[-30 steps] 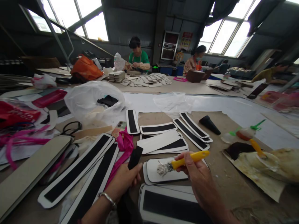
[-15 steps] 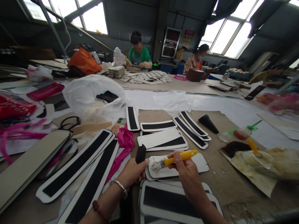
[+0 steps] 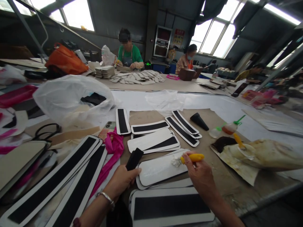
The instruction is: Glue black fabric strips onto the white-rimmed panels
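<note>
My right hand point(image 3: 201, 174) is closed round the yellow handle of a brush point(image 3: 194, 157). Its bristles, coated in white paste, touch the right part of a white rounded panel point(image 3: 157, 170), whose surface looks wet. In my left hand point(image 3: 119, 180) is a bundle of black strips point(image 3: 134, 158), gripped at the left end of that panel. Nearer to me lies a stack of white panels with black strips point(image 3: 170, 205) on them. Beyond the wet panel, a plain white piece point(image 3: 150, 139) rests across similar strip-covered pieces.
Long strip-covered panels point(image 3: 54, 176) and a pink cloth point(image 3: 113, 146) lie at left, near a clear plastic bag point(image 3: 71, 94). To the right are a glue container point(image 3: 246, 153) with a yellow handle, small bottles point(image 3: 229, 127) and a black cone point(image 3: 199, 121). Two co-workers sit across the table.
The brush has moved from the panel's left part to its right part, leaving a wet coat. My left hand still grips the black strips. The camera view has turned somewhat to the right.
</note>
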`<state>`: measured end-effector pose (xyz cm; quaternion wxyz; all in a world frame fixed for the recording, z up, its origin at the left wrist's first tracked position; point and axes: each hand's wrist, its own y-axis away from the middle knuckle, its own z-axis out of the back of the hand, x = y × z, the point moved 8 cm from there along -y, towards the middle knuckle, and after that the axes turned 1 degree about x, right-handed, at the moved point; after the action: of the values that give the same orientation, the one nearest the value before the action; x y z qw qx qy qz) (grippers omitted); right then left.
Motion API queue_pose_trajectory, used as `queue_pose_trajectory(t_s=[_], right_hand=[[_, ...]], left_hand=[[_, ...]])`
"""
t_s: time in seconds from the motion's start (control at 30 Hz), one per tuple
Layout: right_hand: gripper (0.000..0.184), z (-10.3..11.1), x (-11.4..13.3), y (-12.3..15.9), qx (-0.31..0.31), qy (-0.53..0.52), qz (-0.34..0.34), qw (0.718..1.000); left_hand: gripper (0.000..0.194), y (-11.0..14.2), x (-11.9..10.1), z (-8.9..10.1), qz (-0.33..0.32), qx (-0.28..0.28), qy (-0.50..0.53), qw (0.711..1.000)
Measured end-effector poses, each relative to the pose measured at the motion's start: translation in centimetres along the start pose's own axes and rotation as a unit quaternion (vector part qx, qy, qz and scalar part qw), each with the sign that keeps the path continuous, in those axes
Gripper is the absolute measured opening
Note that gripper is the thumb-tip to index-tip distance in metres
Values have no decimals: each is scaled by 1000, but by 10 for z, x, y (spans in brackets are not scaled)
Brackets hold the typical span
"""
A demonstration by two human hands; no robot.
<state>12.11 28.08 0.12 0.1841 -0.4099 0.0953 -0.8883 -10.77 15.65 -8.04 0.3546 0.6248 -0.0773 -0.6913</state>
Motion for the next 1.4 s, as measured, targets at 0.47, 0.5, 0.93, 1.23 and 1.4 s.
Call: queue_pose_trajectory(t_s=[0.47, 0.5, 0.93, 1.23, 1.4], right_hand=[[35, 18, -11, -4, 13, 4, 8, 1000], [35, 19, -13, -5, 12, 14, 16, 1000], [34, 43, -8, -18, -28, 88, 100, 991], [27, 49, -33, -34, 96, 176, 17, 980], [23, 16, -67, -28, 170, 179, -31, 969]], left_hand=[[43, 3, 7, 1, -7, -7, -7, 1000], [43, 3, 7, 0, -4, -6, -12, 1000], [42, 0, 11, 0, 7, -8, -21, 1000], [45, -2, 12, -2, -15, 34, -25, 999], [43, -1, 13, -2, -3, 16, -13, 1000]])
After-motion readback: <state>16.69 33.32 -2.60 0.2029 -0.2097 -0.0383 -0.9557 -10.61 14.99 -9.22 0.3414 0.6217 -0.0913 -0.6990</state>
